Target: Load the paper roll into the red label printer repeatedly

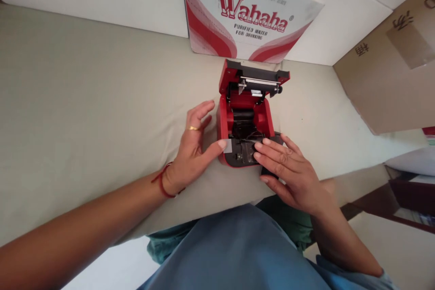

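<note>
I find the open red printer (246,100) near the table's (102,99) near edge, its length apparently running away from it, the left hand (192,149) spread with thumb at its near-left corner, the right hand (295,172) closer, fingers over its near-right part, grip undetermined.

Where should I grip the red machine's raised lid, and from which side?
Probably the lid's left red side wall, from the left, near the left hand: the lid stands open with that side exposed, while the black roller spans its inner face.
</note>
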`<state>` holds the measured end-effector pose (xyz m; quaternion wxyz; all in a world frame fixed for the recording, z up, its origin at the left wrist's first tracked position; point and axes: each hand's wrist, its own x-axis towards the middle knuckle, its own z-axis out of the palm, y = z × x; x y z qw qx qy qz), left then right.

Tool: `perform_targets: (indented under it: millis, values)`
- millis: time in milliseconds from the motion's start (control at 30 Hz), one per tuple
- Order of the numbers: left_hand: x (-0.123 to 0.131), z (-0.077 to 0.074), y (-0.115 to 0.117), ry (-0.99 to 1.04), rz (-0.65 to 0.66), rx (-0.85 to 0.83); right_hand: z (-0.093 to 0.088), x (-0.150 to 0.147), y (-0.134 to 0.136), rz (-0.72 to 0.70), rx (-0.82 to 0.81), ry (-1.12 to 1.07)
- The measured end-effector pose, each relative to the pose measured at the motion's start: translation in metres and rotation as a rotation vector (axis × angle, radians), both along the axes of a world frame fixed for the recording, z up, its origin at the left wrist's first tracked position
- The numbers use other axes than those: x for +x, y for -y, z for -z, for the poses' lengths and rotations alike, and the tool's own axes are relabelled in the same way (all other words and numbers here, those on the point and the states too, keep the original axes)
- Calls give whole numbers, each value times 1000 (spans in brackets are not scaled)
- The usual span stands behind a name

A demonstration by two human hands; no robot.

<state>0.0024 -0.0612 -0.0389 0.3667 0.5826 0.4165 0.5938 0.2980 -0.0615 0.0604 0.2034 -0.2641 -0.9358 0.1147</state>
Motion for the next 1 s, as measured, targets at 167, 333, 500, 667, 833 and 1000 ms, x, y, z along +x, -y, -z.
perform_targets:
  millis: [167, 333, 500, 667, 833, 1000]
  values:
    - [-1, -24, 21, -575, -229, 534, 3, 2, -5, -14, -45, -55]
    - [12, -35, 31, -785, -112, 713, 1, 8, -12, -51, -90, -87]
    - [17, -39, 33, -832, -116, 668, -17, 7, -26, 43, -180, -200]
    - [21, -46, 34, -855, -124, 643, -29, -19, -74, 471, -92, -506]
    - [29, -49, 37, -852, -128, 579, -30, -50, -119, 425, -158, -409]
    - [31, -52, 41, -867, -118, 559, -33, -55, -105, 455, -105, -389]
